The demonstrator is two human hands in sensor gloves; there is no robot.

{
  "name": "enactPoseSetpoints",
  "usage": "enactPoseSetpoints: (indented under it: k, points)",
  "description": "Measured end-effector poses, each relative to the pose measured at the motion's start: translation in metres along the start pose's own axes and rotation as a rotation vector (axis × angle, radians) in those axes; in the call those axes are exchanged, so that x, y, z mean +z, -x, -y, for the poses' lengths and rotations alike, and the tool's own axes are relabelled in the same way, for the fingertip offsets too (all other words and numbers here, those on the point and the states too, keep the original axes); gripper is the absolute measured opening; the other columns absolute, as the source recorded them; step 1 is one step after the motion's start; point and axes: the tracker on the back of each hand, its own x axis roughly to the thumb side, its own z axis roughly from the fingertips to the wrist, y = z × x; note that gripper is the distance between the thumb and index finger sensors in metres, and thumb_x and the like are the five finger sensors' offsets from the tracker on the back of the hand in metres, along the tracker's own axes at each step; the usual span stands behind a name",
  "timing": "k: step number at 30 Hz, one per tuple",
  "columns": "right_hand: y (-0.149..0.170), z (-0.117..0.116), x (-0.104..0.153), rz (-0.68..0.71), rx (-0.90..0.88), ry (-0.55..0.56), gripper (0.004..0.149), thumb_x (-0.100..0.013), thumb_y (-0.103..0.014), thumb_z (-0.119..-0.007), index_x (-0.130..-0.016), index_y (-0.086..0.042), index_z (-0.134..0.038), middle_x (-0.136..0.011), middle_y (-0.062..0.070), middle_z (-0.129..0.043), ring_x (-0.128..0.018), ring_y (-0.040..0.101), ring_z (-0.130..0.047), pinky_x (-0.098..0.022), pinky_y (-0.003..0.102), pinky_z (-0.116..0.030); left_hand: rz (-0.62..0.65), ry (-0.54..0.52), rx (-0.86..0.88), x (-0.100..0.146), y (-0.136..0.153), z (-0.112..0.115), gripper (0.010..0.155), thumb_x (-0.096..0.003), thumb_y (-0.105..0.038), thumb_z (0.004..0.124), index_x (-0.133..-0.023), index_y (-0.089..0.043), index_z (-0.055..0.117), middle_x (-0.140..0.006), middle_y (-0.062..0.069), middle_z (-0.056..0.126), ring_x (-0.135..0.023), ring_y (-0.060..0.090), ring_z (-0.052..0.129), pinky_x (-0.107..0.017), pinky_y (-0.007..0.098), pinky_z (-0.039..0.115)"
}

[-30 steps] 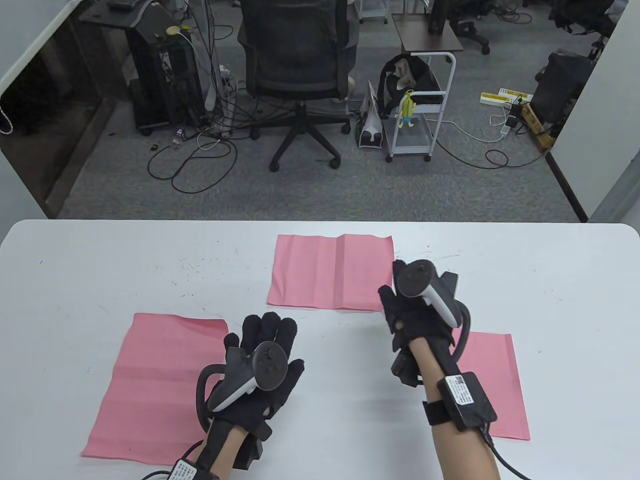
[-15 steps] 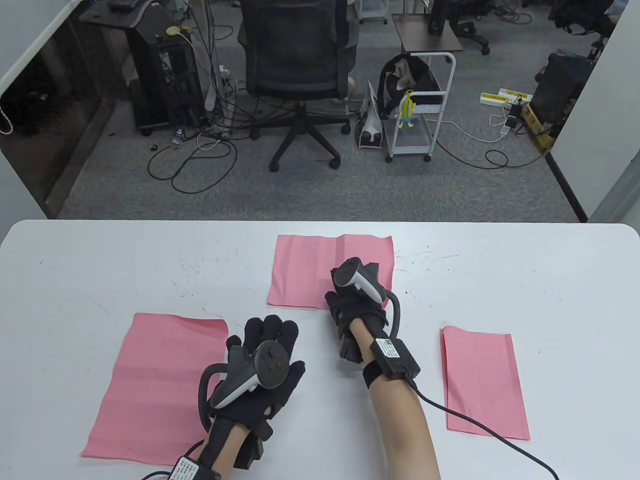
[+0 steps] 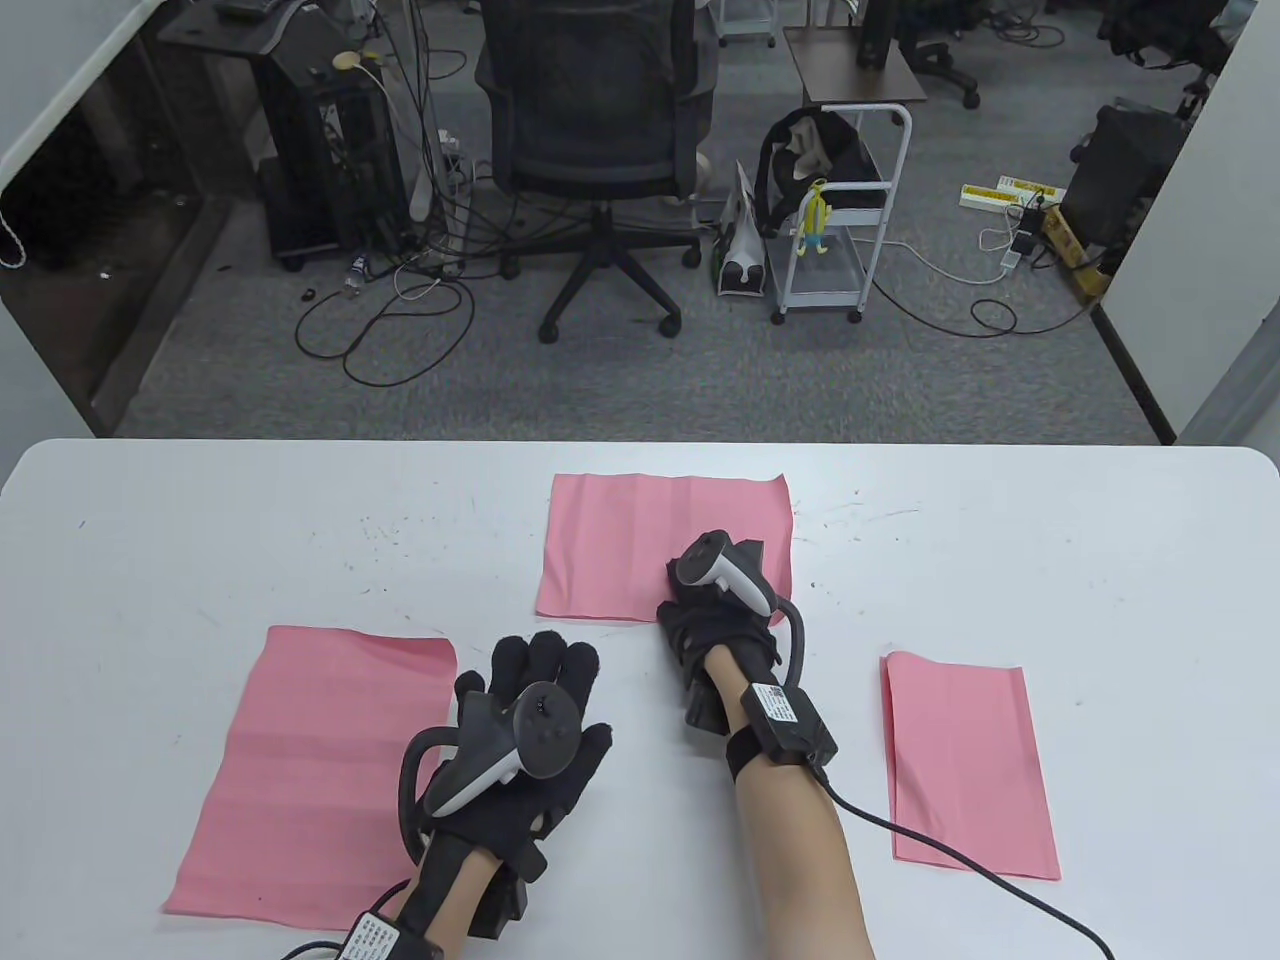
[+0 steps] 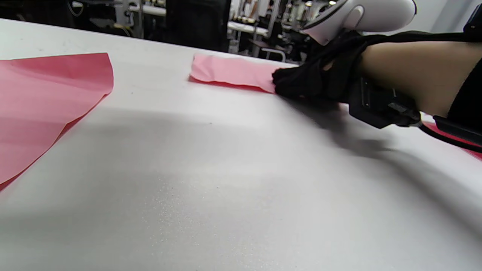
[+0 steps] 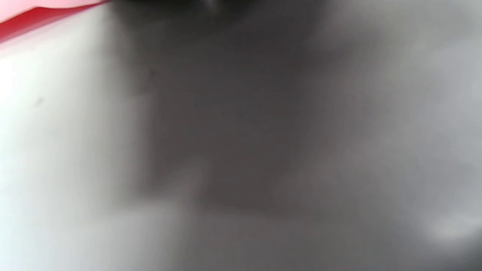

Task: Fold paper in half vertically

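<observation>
Three pink papers lie on the white table (image 3: 1100,560). The centre paper (image 3: 640,545) lies flat at the far middle. My right hand (image 3: 720,600) sits on that sheet's near right corner, fingers curled down and pinching its near edge; the left wrist view shows the same curled fingers (image 4: 297,81) at the centre paper (image 4: 233,71). My left hand (image 3: 535,700) hovers flat over bare table, fingers straight, holding nothing, just right of the large left paper (image 3: 320,760). The right wrist view is blurred, showing only a strip of the centre paper (image 5: 37,11).
A narrower, folded pink paper (image 3: 965,760) lies at the right, near my right forearm's cable (image 3: 960,860). Beyond the far table edge stand an office chair (image 3: 595,130) and a white cart (image 3: 840,220) on the floor.
My right hand swung left from the paper's right side onto its near right corner. The centre sheet then slid slightly toward me and its raised crease flattened. The left hand barely moved.
</observation>
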Motion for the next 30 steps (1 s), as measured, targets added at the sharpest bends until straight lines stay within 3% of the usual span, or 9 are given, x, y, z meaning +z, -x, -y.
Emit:
enactPoseSetpoints:
  k: [7, 30]
  points:
    - [0.008, -0.024, 0.027, 0.019, 0.039, -0.008, 0.062, -0.051, -0.053, -0.059, -0.102, -0.050, -0.024, -0.114, -0.011, -0.005, -0.105, 0.028, -0.002, -0.075, 0.055, -0.015, 0.001, -0.003, 0.001, 0.000, 0.001, 0.000, 0.078, -0.0539, -0.067, 0.042, -0.116, -0.040, 0.002, -0.127, -0.004, -0.003, -0.118, 0.034, 0.000, -0.083, 0.066, 0.016]
    - [0.045, -0.121, 0.150, 0.041, 0.155, -0.014, 0.062, -0.051, -0.055, -0.050, -0.102, -0.049, -0.015, -0.113, -0.006, 0.000, -0.104, 0.032, 0.000, -0.075, 0.057, -0.013, 0.007, 0.006, -0.015, -0.001, -0.001, 0.004, 0.078, -0.0540, -0.068, 0.041, -0.115, -0.040, 0.001, -0.127, -0.004, -0.003, -0.118, 0.034, -0.001, -0.083, 0.066, 0.016]
